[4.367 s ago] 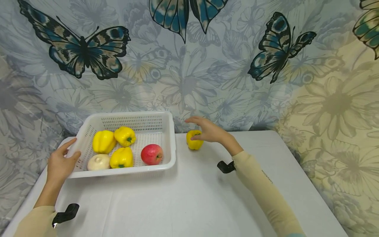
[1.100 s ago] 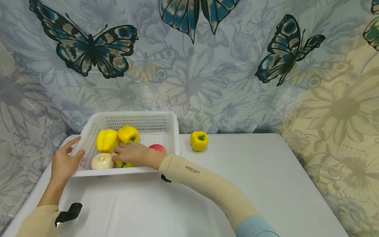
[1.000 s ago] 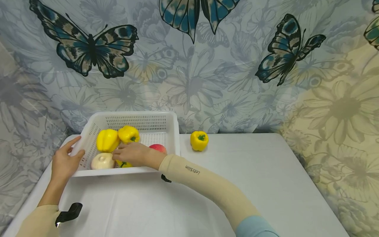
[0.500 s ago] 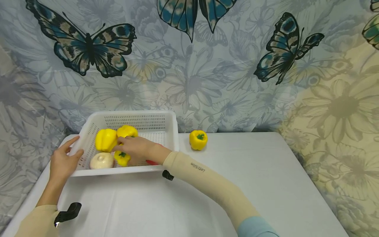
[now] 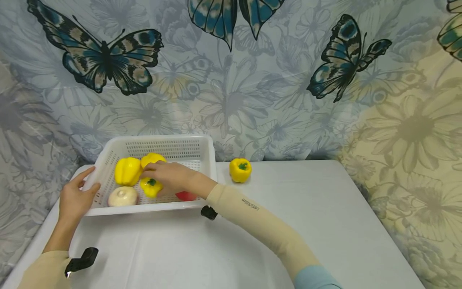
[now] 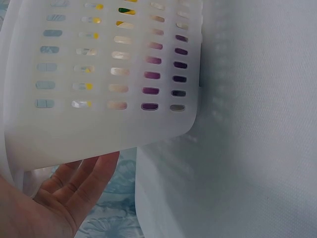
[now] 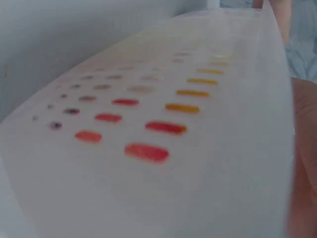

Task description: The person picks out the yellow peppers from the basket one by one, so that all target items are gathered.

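Note:
In the head view, a white perforated plastic basket (image 5: 144, 208) stands on the table's left part. My left hand (image 5: 75, 198) grips its left rim; the left wrist view has its fingers (image 6: 96, 181) against the basket's outer end. My right hand (image 5: 171, 176) reaches inside and holds a yellow bell pepper (image 5: 151, 188) by its right side. Behind that lie two more yellow bell peppers, one at the left (image 5: 128, 171) and one partly covered by the hand (image 5: 153, 158). A pale round vegetable (image 5: 123, 196) sits at the front left. My right wrist half hides a red apple (image 5: 186, 196).
Another yellow bell pepper (image 5: 240, 170) stands on the white table (image 5: 288, 192), right of the basket. A patterned butterfly cloth (image 5: 231, 100) hangs right behind the table. The basket's wall (image 7: 223, 139) fills most of the right wrist view.
My right hand has moved from the pepper on the table into the basket. Over the last second it has shifted slightly up the picture, and the held pepper with it. My left hand stays put.

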`<state>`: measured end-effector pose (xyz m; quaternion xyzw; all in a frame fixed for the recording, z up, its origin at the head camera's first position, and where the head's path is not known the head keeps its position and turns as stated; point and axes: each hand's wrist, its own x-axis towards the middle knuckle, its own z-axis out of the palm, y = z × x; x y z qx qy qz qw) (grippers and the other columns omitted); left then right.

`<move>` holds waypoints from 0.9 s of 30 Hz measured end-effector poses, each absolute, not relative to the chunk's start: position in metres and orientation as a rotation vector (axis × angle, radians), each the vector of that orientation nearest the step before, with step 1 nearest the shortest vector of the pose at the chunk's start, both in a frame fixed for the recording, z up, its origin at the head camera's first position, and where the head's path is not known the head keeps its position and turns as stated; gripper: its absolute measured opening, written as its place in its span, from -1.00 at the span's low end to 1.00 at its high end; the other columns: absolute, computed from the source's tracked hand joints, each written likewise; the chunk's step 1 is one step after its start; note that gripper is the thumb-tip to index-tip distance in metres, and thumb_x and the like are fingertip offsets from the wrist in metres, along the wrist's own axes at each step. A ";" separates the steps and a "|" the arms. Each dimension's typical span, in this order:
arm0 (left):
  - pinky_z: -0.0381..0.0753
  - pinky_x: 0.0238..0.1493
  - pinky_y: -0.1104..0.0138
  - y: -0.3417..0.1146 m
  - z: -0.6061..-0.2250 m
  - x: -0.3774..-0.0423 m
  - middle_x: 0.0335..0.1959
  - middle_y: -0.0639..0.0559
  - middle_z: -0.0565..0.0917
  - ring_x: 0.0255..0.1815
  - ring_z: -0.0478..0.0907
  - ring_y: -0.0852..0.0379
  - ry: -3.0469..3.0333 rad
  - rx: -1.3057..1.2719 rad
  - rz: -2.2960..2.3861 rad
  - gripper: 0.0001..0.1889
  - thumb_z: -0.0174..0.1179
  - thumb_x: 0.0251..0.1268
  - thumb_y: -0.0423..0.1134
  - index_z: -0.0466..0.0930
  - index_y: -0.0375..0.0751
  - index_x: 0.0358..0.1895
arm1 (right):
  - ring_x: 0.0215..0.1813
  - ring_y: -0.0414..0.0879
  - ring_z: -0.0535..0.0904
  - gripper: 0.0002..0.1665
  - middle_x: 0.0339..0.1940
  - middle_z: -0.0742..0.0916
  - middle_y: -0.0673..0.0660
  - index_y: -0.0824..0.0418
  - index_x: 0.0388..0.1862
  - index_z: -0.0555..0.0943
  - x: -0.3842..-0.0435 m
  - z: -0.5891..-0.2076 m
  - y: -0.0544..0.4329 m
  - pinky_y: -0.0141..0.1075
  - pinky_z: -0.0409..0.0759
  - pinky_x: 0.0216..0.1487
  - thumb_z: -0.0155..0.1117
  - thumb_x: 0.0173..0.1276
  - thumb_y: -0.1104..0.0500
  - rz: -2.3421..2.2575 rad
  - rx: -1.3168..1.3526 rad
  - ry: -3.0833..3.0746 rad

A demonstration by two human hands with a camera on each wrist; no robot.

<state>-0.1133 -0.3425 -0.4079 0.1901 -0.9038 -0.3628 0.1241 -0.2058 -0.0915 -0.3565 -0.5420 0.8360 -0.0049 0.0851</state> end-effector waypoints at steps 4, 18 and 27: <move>0.32 -0.50 0.52 -0.343 -0.407 -0.113 0.16 -0.58 0.43 -0.03 0.48 -0.38 -2.634 0.551 -1.057 -0.41 0.05 0.40 -0.32 0.22 -0.21 0.49 | 0.37 -0.14 0.33 -0.26 0.43 0.39 -0.05 -0.04 0.43 0.38 -0.209 -0.352 -0.084 -0.39 0.32 0.32 0.36 0.30 -0.07 -0.086 -1.643 2.505; 0.36 -0.55 0.52 -0.342 -0.407 -0.114 0.10 -0.55 0.46 -0.13 0.51 -0.30 -2.641 0.554 -1.056 -0.41 0.05 0.40 -0.32 0.21 -0.21 0.49 | 0.38 -0.10 0.33 -0.24 0.40 0.42 0.06 0.08 0.42 0.40 -0.224 -0.336 -0.051 -0.38 0.31 0.34 0.41 0.27 -0.02 -0.377 -1.556 2.549; 0.37 -0.54 0.49 -0.343 -0.408 -0.111 0.12 -0.55 0.45 -0.12 0.51 -0.31 -2.644 0.572 -1.083 -0.40 0.05 0.43 -0.27 0.19 -0.17 0.50 | 0.38 -0.12 0.33 -0.24 0.38 0.44 0.02 0.07 0.42 0.39 -0.223 -0.331 -0.031 -0.37 0.31 0.33 0.40 0.27 -0.03 -0.371 -1.584 2.582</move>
